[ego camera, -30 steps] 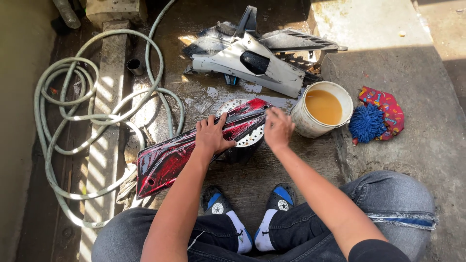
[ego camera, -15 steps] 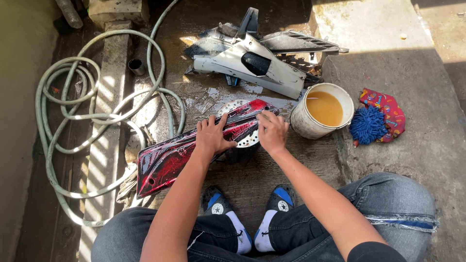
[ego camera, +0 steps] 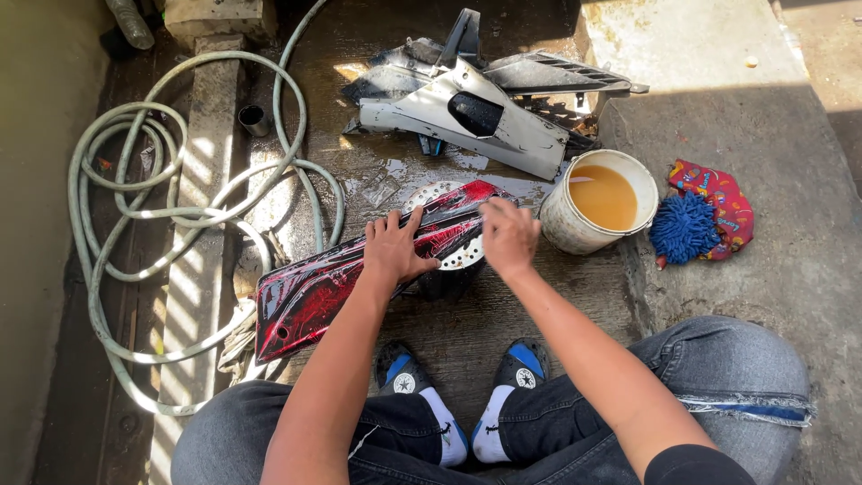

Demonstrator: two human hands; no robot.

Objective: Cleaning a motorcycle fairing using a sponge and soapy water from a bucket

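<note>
Left hand [ego camera: 393,249] lies flat, fingers spread, on the wet red panel [ego camera: 359,269] mid-frame; right hand [ego camera: 508,235] curls over its upper end. Bucket [ego camera: 597,213] sits just right, one elbow bump probably tips it

A single head-worn camera looks almost straight down from above a crouching person, close over the knees and shoes at the bottom edge. The view faces forward across the wet floor [ego camera: 503,332], taking in the hose [ego camera: 135,180] at left, the bucket [ego camera: 600,203] at right and the grey panels [ego camera: 476,108] at the top.
</note>
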